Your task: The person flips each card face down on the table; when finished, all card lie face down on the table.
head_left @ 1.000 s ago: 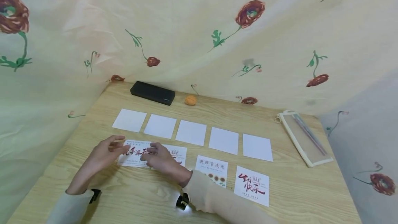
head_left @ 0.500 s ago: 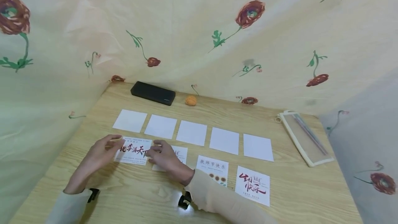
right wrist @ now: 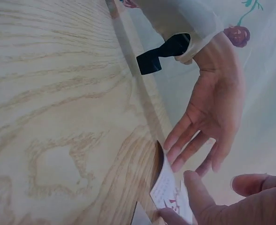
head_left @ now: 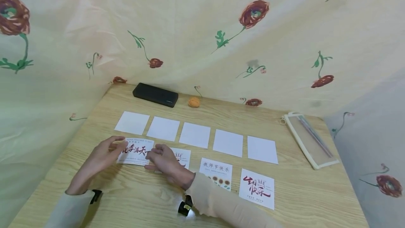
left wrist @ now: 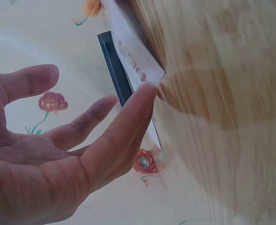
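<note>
A white card with red Chinese lettering (head_left: pixel 136 150) lies between my two hands at the table's left, one edge lifted slightly in the right wrist view. My left hand (head_left: pixel 102 154) is at its left edge; in the left wrist view the extended fingers (left wrist: pixel 114 136) touch the card while the thumb stands apart. My right hand (head_left: pixel 169 164) is at the card's right edge, fingers loosely bent and one fingertip by the card in the right wrist view. Another printed card (head_left: pixel 184 156) is partly hidden under the right hand.
Several blank white cards (head_left: pixel 162 128) form a row behind. A sunflower card (head_left: pixel 216 171) and a red-lettered card (head_left: pixel 257 188) lie to the right. Further back are a black case (head_left: pixel 155 95) and an orange round object (head_left: pixel 194 102). A mesh pouch (head_left: pixel 311 140) sits at far right.
The red-lettered card has shifted left between both hands, uncovering more of the card under the right hand. It now sits slightly further back. The other cards have not moved.
</note>
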Tool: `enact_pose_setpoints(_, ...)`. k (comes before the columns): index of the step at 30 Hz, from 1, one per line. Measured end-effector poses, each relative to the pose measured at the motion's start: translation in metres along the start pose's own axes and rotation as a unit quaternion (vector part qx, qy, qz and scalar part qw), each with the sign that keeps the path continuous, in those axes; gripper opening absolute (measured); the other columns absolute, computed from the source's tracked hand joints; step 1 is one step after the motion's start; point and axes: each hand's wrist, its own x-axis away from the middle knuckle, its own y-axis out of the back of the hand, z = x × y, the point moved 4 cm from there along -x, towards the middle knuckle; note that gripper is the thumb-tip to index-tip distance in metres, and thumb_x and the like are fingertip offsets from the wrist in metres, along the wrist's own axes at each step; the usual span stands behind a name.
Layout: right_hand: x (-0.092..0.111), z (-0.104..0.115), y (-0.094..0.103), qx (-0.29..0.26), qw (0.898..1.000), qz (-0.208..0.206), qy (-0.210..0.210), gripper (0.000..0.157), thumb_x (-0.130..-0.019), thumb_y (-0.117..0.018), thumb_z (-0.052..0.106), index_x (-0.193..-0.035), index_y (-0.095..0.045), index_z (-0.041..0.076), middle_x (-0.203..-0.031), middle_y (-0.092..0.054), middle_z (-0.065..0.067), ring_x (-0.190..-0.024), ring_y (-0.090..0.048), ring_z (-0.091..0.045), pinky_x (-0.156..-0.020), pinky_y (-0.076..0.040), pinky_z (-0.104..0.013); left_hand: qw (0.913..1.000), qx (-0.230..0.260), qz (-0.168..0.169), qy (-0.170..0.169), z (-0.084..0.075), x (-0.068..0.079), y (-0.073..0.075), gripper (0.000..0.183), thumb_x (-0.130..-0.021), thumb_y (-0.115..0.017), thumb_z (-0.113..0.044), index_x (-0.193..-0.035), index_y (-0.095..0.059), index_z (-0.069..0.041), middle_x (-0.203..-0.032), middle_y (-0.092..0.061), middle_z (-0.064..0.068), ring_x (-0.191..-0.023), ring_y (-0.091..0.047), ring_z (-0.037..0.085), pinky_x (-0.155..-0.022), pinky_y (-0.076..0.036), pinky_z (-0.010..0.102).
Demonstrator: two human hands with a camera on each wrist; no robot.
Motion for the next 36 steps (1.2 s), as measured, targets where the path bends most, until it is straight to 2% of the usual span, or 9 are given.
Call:
enact_pose_setpoints(5, -0.006, -0.001, 0.003, 0.004, 1.000, -0.010, -0.007, 0.069, -0.094, -0.063, 0.009, -0.155, -0.034, -0.008, -0.131, -0.061, -0.019, -0.117, -0.067, -0.026, -0.095, -0.062, -0.032, 1.0000, -0.005, -0.005, 0.005, -0.003, 0.000, -0.001, 0.065, -0.111, -0.044, -0.049, -0.155, -0.041, -0.001, -0.153, -0.047, 0.034, -0.135, -0.050, 0.054, -0.095, -0.054, 0.062)
enact_pose_setpoints(12, -0.013, 0.000, 0.006, -0.020, 1.000, -0.007, -0.013, 0.073, -0.089, -0.064, 0.005, -0.155, -0.035, -0.007, -0.118, -0.064, -0.015, -0.104, -0.070, -0.024, -0.094, -0.062, -0.031, 0.9997, -0.013, -0.018, -0.005, -0.008, 0.002, -0.002, 0.065, -0.110, -0.047, -0.047, -0.153, -0.043, 0.001, -0.150, -0.049, 0.036, -0.133, -0.053, 0.056, -0.097, -0.054, 0.063)
enact_pose_setpoints(15, -0.015, 0.001, 0.006, -0.022, 1.000, -0.006, 0.000, 0.063, -0.093, -0.062, 0.004, -0.151, -0.041, -0.006, -0.117, -0.068, -0.017, -0.099, -0.071, -0.020, -0.092, -0.063, -0.030, 0.9999, -0.006, -0.013, -0.009, -0.011, 0.003, -0.004, 0.065, -0.109, -0.049, -0.047, -0.153, -0.043, 0.000, -0.145, -0.052, 0.038, -0.133, -0.054, 0.057, -0.099, -0.054, 0.064)
enact_pose_setpoints(20, -0.022, 0.003, 0.006, -0.046, 0.999, 0.002, 0.025, 0.036, -0.101, -0.058, 0.002, -0.137, -0.059, -0.003, -0.119, -0.073, -0.019, -0.089, -0.072, -0.011, -0.088, -0.063, -0.026, 0.9999, 0.012, 0.010, -0.005, -0.016, 0.005, -0.010, 0.067, -0.109, -0.049, -0.050, -0.155, -0.044, -0.002, -0.147, -0.052, 0.037, -0.136, -0.053, 0.056, -0.102, -0.054, 0.063)
enact_pose_setpoints(23, -0.026, 0.003, 0.004, -0.058, 0.998, 0.010, 0.037, 0.029, -0.101, -0.060, -0.001, -0.130, -0.063, -0.005, -0.116, -0.075, -0.022, -0.081, -0.072, -0.008, -0.082, -0.064, -0.024, 0.9994, 0.025, 0.021, -0.009, -0.020, 0.008, -0.013, 0.069, -0.109, -0.048, -0.052, -0.155, -0.043, -0.002, -0.149, -0.050, 0.037, -0.138, -0.051, 0.056, -0.103, -0.053, 0.063)
enact_pose_setpoints(26, -0.029, 0.000, 0.001, -0.066, 0.997, 0.016, 0.041, 0.028, -0.098, -0.063, -0.004, -0.127, -0.064, -0.008, -0.113, -0.075, -0.025, -0.077, -0.071, -0.009, -0.080, -0.064, -0.024, 0.9984, 0.039, 0.029, -0.028, -0.024, 0.011, -0.015, 0.068, -0.108, -0.050, -0.051, -0.154, -0.044, -0.001, -0.150, -0.051, 0.035, -0.137, -0.052, 0.056, -0.104, -0.054, 0.062)
enact_pose_setpoints(31, -0.030, -0.005, -0.003, -0.047, 0.997, 0.044, 0.030, 0.033, -0.100, -0.065, 0.002, -0.131, -0.062, -0.007, -0.117, -0.074, -0.024, -0.089, -0.075, -0.015, -0.088, -0.064, -0.029, 0.9954, 0.062, 0.039, -0.062, -0.030, 0.015, -0.018, 0.064, -0.108, -0.052, -0.048, -0.151, -0.048, -0.001, -0.149, -0.053, 0.031, -0.134, -0.055, 0.055, -0.102, -0.056, 0.058)
enact_pose_setpoints(36, -0.030, -0.007, -0.006, -0.020, 0.998, 0.056, 0.008, 0.046, -0.101, -0.069, 0.018, -0.139, -0.057, -0.005, -0.124, -0.073, -0.021, -0.107, -0.075, -0.025, -0.094, -0.063, -0.033, 0.9929, 0.096, 0.044, -0.056, -0.030, 0.015, -0.014, 0.064, -0.108, -0.050, -0.052, -0.153, -0.047, -0.006, -0.151, -0.052, 0.028, -0.132, -0.059, 0.050, -0.093, -0.062, 0.048)
